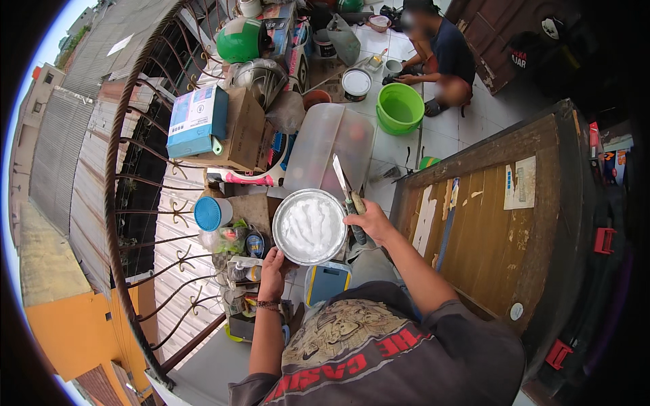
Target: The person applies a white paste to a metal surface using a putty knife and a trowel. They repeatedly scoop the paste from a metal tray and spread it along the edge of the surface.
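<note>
A round metal can [310, 227] sits in front of my body, its top showing smeared white material with streaks across it. Around its lower-left rim my left hand [273, 272] is closed, a bracelet on that wrist. My right hand [367, 222], at the can's right edge, grips a knife-like tool [343, 177]. Its narrow pale blade points up and away, and a dark handle shows below the fingers. Whether the blade is a knife's or a scraper's I cannot tell. The underside of the can is hidden.
Beyond the can lies a translucent plastic box [328, 145]. Farther off are a green bucket [399, 111], a white-topped pail [356, 82] and a crouching person [452, 54]. A wooden panel [487, 216] stands right. Left are a blue-lidded tub [212, 213], cartons [240, 132] and a curved metal railing [112, 169].
</note>
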Motion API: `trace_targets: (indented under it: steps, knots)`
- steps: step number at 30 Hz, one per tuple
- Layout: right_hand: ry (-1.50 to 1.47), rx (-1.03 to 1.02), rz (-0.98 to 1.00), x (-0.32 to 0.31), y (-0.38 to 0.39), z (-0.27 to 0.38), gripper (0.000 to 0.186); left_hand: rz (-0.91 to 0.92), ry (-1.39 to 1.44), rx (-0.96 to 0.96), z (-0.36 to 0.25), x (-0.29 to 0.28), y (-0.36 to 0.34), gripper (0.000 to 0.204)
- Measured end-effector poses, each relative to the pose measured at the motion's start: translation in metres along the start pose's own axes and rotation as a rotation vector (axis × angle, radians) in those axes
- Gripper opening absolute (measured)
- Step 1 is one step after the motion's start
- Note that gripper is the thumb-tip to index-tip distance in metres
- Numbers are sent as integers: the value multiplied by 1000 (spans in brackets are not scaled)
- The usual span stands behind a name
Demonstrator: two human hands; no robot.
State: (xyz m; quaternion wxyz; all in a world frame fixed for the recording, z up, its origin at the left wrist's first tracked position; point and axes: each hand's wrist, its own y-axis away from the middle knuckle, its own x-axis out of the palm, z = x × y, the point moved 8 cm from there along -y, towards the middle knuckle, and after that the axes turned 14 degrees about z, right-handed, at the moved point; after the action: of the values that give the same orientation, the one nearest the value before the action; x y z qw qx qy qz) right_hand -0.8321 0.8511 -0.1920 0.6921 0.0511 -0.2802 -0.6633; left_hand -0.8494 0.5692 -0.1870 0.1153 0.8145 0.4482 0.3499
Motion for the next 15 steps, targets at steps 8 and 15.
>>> trace_targets:
  steps: [8, 15]
  knots:
    - [-15, 107, 28, -54, -72, 1, 34, -155, 51, -126, 62, 5, -3, 37]
    - [5, 85, -108, -84, -89, -25, 33, 98, -74, -781, 264, -12, 59, 70]
